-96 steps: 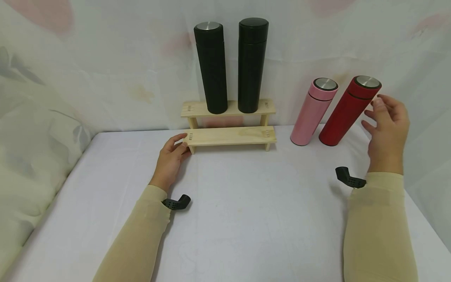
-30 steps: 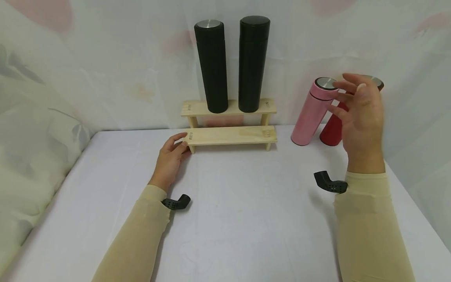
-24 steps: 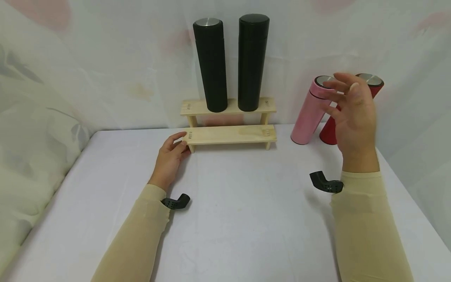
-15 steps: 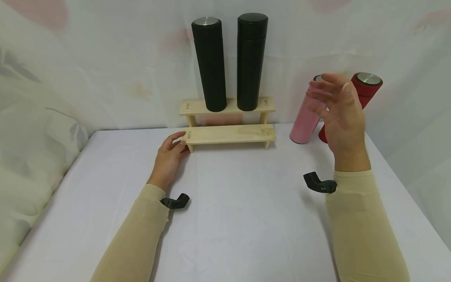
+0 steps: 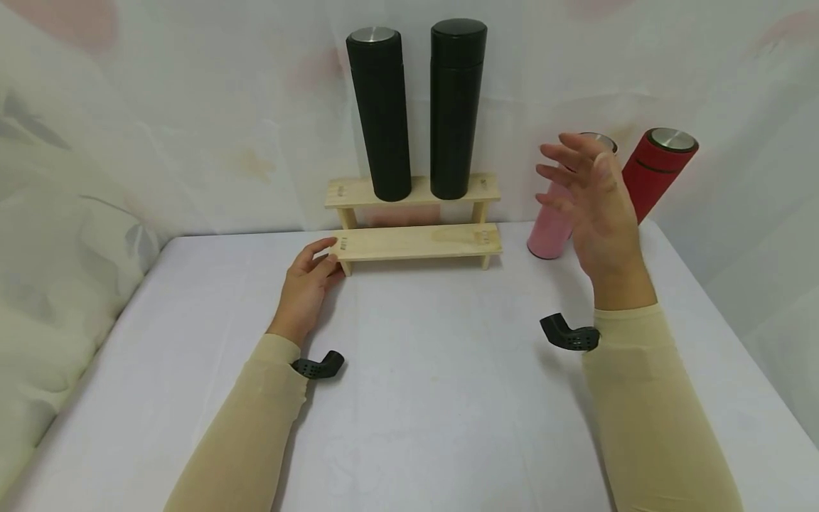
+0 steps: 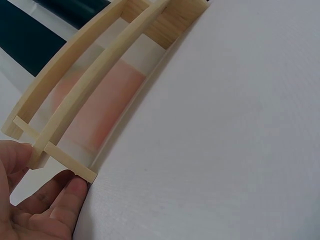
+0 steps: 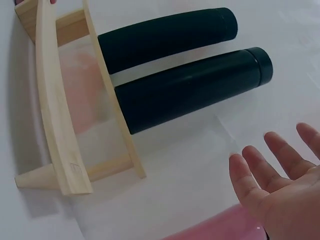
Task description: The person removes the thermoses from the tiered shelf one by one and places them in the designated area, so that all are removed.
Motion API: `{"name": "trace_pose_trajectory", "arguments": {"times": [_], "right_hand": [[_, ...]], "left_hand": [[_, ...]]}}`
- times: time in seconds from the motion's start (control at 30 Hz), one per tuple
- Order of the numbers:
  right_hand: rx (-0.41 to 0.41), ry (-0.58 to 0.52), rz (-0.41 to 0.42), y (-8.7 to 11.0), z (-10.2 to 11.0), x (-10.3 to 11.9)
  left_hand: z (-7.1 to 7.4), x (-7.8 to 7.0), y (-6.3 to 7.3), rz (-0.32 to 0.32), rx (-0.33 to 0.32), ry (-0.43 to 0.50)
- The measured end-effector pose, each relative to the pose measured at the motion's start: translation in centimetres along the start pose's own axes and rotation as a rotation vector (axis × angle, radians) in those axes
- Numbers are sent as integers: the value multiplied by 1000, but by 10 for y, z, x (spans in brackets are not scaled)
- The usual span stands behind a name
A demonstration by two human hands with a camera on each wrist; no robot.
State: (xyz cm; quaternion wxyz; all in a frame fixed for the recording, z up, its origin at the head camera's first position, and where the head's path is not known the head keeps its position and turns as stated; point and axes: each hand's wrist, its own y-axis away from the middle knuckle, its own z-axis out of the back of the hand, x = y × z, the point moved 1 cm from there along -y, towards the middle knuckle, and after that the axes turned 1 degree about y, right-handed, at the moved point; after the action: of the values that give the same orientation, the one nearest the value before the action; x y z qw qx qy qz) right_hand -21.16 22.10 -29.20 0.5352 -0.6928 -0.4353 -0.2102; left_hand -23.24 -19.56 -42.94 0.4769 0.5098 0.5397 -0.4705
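My left hand (image 5: 303,288) holds the left end of a two-tier wooden stand (image 5: 416,243). In the left wrist view, the thumb lies at the lower board's end and the fingers at its leg. Two black thermos bottles stand upright on the upper tier: the left bottle (image 5: 379,121) has a silver-topped lid, the right bottle (image 5: 457,117) a black one. My right hand (image 5: 598,206) is raised, fingers spread and holding nothing, in front of a pink thermos bottle (image 5: 547,233), partly hiding it. Behind that hand, to the right, is a red thermos bottle (image 5: 659,171), its lower part hidden.
A white-covered table (image 5: 435,398) carries the stand and the pink and red bottles. A patterned cloth backdrop (image 5: 224,114) rises directly behind them. Pale draped fabric (image 5: 70,284) borders the left side. A black wrist mount (image 5: 569,334) juts from the right sleeve.
My right hand has left the red bottle's side and moved left, across the red and in front of the pink bottle. The left hand stays at the stand; the bottles keep their places.
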Motion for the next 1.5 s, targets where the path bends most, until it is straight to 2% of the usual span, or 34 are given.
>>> {"name": "trace_pose_trajectory", "arguments": {"times": [0.3,0.53,0.83,1.17,1.5], "right_hand": [[9,67,-102,-10,-9,-18],[-21,181,-207,-26,-18,-31],[45,320,-275,-44,-29,-42],[32,324,-307,-70,-39,-45],[46,286,-347,-81,-40,-58]], "left_hand": [[-1,-1,0,-5,0,2],[-1,1,0,-7,-10,20],[-1,3,0,-5,-2,-3],[-2,-2,1,-22,0,16],[-2,-1,1,-20,-4,17]]}}
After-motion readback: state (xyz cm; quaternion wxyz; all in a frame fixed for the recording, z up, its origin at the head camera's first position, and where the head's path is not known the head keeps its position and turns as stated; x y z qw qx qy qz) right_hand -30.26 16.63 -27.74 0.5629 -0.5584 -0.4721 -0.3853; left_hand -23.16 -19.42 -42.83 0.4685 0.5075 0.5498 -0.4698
